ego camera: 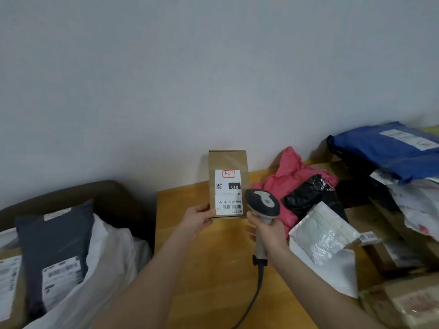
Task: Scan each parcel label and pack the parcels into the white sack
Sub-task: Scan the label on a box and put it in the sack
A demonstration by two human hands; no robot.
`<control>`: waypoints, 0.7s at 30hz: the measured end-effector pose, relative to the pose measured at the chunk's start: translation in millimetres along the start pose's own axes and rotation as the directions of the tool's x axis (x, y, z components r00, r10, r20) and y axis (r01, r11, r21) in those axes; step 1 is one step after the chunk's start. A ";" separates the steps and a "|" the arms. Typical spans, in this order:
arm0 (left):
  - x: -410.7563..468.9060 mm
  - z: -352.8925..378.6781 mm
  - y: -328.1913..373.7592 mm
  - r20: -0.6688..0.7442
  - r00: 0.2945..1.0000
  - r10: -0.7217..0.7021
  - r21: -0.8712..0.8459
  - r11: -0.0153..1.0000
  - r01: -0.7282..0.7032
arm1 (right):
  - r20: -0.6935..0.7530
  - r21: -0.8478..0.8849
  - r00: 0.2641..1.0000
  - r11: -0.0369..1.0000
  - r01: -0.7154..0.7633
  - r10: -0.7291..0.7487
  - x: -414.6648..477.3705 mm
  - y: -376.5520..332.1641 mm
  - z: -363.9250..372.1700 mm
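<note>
Scanner cable and white sack cropped by bottom edge; far-right parcels blurred.

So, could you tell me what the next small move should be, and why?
Probably swing the scanner in the right hand onto the barcode: the left hand holds the box with its label showing, and the scanner head sits beside it.
</note>
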State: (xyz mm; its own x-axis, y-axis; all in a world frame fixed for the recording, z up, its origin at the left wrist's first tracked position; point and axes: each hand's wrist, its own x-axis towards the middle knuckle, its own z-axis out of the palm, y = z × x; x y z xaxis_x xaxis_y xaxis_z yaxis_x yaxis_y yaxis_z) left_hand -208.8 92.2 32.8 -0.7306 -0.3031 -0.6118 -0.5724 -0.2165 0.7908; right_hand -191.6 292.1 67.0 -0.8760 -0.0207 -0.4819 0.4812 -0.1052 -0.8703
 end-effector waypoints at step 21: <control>-64.3 -93.6 -9.6 -0.131 0.953 0.274 0.042 0.962 -0.271 | 0.077 -0.231 0.997 0.972 0.034 -0.017 -164.2 21.9 75.5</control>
State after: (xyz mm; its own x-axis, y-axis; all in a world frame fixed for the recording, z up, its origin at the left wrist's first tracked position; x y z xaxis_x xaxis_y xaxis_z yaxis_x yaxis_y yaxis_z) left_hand -121.5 26.9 66.0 -0.8044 -0.4695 -0.3641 -0.3679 -0.0875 0.9257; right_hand -39.7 218.1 134.7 -0.8840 -0.0953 -0.4577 0.4453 0.1263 -0.8864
